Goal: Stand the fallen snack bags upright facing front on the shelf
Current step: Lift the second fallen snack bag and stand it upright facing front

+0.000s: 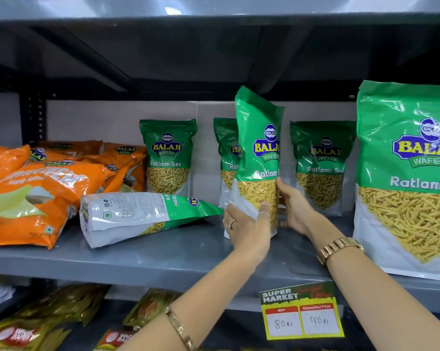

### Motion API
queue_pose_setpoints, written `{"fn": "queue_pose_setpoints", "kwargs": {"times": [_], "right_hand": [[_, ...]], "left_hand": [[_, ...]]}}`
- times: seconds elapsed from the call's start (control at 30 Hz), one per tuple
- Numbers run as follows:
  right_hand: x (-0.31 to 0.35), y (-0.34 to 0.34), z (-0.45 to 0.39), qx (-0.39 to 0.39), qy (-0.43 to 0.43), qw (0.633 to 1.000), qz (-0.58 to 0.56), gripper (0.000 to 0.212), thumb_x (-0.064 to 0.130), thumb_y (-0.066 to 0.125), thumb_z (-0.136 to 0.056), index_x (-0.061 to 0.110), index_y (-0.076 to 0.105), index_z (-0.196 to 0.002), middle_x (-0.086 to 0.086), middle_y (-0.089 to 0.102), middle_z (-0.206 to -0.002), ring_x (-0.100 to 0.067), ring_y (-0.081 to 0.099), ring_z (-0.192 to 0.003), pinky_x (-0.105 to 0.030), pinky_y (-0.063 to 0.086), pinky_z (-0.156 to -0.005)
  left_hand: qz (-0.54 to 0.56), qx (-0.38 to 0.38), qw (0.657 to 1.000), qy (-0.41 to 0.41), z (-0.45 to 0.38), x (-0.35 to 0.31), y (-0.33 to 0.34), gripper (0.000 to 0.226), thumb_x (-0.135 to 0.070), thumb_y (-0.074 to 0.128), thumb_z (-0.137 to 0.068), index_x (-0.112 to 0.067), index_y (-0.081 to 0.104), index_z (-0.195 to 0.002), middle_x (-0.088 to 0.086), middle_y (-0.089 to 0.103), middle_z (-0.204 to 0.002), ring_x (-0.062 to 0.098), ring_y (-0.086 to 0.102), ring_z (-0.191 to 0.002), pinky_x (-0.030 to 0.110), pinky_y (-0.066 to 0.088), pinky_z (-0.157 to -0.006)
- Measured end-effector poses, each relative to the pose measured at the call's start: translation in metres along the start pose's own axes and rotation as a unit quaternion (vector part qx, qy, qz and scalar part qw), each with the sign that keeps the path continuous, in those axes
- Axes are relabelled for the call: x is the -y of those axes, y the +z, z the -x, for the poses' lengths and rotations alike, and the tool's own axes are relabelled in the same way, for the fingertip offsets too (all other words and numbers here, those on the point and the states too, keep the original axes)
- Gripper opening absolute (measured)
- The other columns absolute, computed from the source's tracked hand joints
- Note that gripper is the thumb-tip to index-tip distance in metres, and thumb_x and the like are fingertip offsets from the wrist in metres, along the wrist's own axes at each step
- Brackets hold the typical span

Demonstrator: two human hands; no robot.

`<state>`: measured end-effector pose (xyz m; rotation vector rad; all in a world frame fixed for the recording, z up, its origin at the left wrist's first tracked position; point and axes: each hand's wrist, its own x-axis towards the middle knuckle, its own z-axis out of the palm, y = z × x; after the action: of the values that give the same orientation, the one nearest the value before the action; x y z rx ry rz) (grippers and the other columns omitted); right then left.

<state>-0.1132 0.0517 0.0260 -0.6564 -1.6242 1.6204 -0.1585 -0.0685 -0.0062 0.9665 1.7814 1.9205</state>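
Observation:
A green Ratlami Sev bag (258, 158) stands upright, turned slightly right, on the grey shelf (163, 254). My left hand (246, 226) grips its lower left side and my right hand (293, 206) grips its lower right edge. Another green Sev bag (138, 216) lies fallen on its side to the left, its white back showing and its top pointing right. Three green bags stand upright at the back: one (168, 155) left, one (226, 150) partly hidden behind the held bag, one (321, 165) right.
A large green bag (406, 178) stands at the right front edge. Several orange snack bags (44, 188) lie piled at the left. A price tag (301, 310) hangs below the shelf edge. Yellow packets (62, 307) fill the lower shelf.

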Motion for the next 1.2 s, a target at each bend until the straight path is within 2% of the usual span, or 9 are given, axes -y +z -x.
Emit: {"fn": "queue_pose_setpoints", "kwargs": {"times": [0.13,0.2,0.27,0.33,0.4,0.5,0.73,0.83,1.2], "right_hand": [[-0.005,-0.004,0.003,-0.012,-0.056,0.997,0.045,0.043,0.054,0.06,-0.078,0.028,0.057,-0.111,-0.006,0.057,-0.13,-0.027,0.05,-0.12,-0.046,0.039,-0.102],[-0.007,-0.004,0.004,-0.014,-0.077,0.995,0.064,0.084,0.058,0.068,-0.066,0.017,0.042,-0.134,-0.003,0.052,-0.137,-0.024,0.046,-0.126,-0.039,0.033,-0.107],[-0.006,-0.001,0.006,-0.018,-0.079,0.994,0.078,0.123,0.068,0.078,-0.04,0.016,0.031,-0.141,-0.002,0.048,-0.141,-0.022,0.044,-0.129,-0.038,0.031,-0.109],[-0.009,-0.003,0.002,-0.014,-0.065,0.995,0.076,0.14,0.072,0.08,-0.023,0.019,0.026,-0.142,-0.002,0.048,-0.141,-0.024,0.044,-0.129,-0.048,0.031,-0.11],[-0.009,-0.004,0.003,-0.007,-0.042,0.997,0.063,0.14,0.069,0.081,-0.02,0.021,0.026,-0.14,-0.002,0.049,-0.138,-0.027,0.045,-0.127,-0.054,0.036,-0.104],[-0.004,-0.001,0.014,0.009,-0.028,0.997,0.065,0.138,0.067,0.081,-0.022,0.022,0.025,-0.14,-0.002,0.047,-0.141,-0.028,0.045,-0.127,-0.052,0.039,-0.094],[0.003,0.0,0.041,0.033,-0.007,0.997,0.065,0.133,0.065,0.082,-0.031,0.025,0.02,-0.141,-0.002,0.038,-0.149,-0.028,0.037,-0.134,-0.063,0.031,-0.105],[0.005,0.002,0.054,0.028,-0.009,0.997,0.065,0.121,0.059,0.076,-0.048,0.025,0.011,-0.144,-0.004,0.034,-0.15,-0.03,0.033,-0.136,-0.063,0.027,-0.107],[0.009,0.011,0.09,0.005,-0.02,0.998,0.067,0.131,0.064,0.074,-0.04,0.029,0.006,-0.146,-0.003,0.035,-0.15,-0.03,0.034,-0.136,-0.064,0.023,-0.109]], "left_hand": [[0.015,0.009,0.999,-0.038,-0.031,-0.004,-0.027,0.079,-0.052,0.054,-0.085,-0.008,0.025,-0.144,0.012,0.035,-0.15,0.029,0.035,-0.137,0.04,0.028,-0.113],[0.015,0.075,0.995,-0.058,-0.047,-0.009,-0.042,0.078,-0.06,0.048,-0.084,-0.01,0.033,-0.142,0.01,0.044,-0.144,0.028,0.042,-0.132,0.038,0.033,-0.108],[0.016,0.12,0.991,-0.061,-0.057,-0.011,-0.053,0.073,-0.068,0.044,-0.08,-0.016,0.051,-0.13,0.005,0.057,-0.133,0.025,0.049,-0.124,0.037,0.031,-0.108],[-0.001,0.122,0.99,-0.063,-0.072,0.002,-0.057,0.093,-0.081,0.046,-0.068,-0.016,0.046,-0.135,0.0,0.051,-0.14,0.021,0.043,-0.132,0.043,0.023,-0.116],[0.0,0.138,0.988,-0.07,-0.1,0.024,-0.053,0.129,-0.095,0.051,-0.039,-0.028,0.028,-0.147,-0.001,0.034,-0.155,0.02,0.031,-0.142,0.049,0.02,-0.117],[-0.001,0.142,0.988,-0.062,-0.118,0.04,-0.051,0.143,-0.096,0.051,-0.027,-0.03,0.017,-0.149,-0.001,0.028,-0.157,0.021,0.027,-0.144,0.049,0.019,-0.118],[0.0,0.151,0.986,-0.065,-0.114,0.043,-0.052,0.138,-0.096,0.052,-0.029,-0.03,0.023,-0.147,0.001,0.037,-0.153,0.022,0.035,-0.14,0.048,0.024,-0.116],[0.011,0.153,0.987,-0.049,-0.093,0.034,-0.059,0.137,-0.097,0.049,-0.031,-0.031,0.024,-0.148,-0.002,0.036,-0.154,0.019,0.034,-0.141,0.047,0.02,-0.118],[0.037,0.167,0.985,-0.027,-0.047,0.015,-0.071,0.131,-0.095,0.047,-0.037,-0.032,0.021,-0.149,-0.003,0.029,-0.157,0.018,0.027,-0.144,0.046,0.015,-0.119]]}}
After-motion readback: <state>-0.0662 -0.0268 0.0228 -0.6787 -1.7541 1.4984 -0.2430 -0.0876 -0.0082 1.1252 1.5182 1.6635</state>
